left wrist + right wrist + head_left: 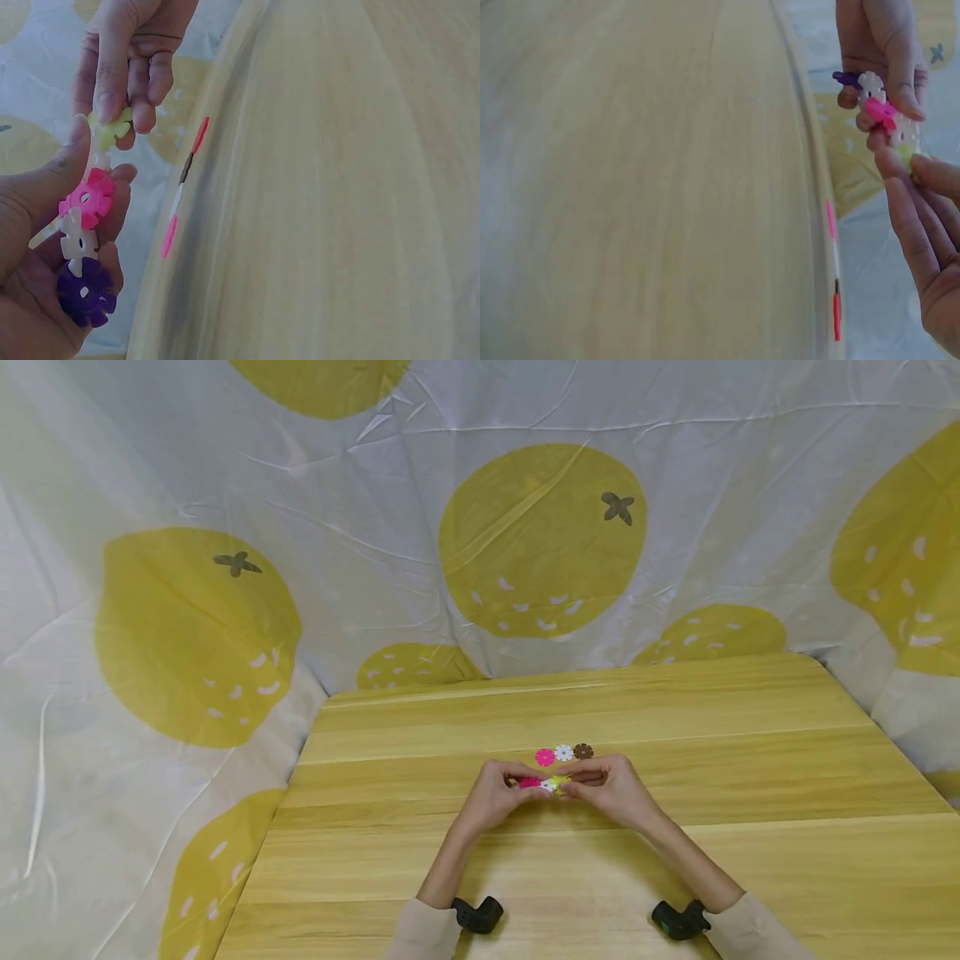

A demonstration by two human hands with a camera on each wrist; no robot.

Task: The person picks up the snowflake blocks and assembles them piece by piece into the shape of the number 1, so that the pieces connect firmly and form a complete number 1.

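A short chain of notched plastic snowflake discs is held up between both hands. In the left wrist view it runs from a purple disc (96, 306) through a white disc (71, 246), a pink disc (99, 193) and another white one to a yellow disc (116, 132). My left hand (489, 797) holds the chain along its purple, white and pink part, thumb on one side and fingers behind. The yellow end is pinched between thumb and fingers of my right hand (621, 789). Fingers partly cover the second white disc.
Just beyond the hands, a row of flat discs lies on the wooden table (750, 760): pink (544, 757), white (564, 752), brown (583, 752) and, in the left wrist view, red (199, 136). A lemon-print curtain (360, 527) hangs behind the table.
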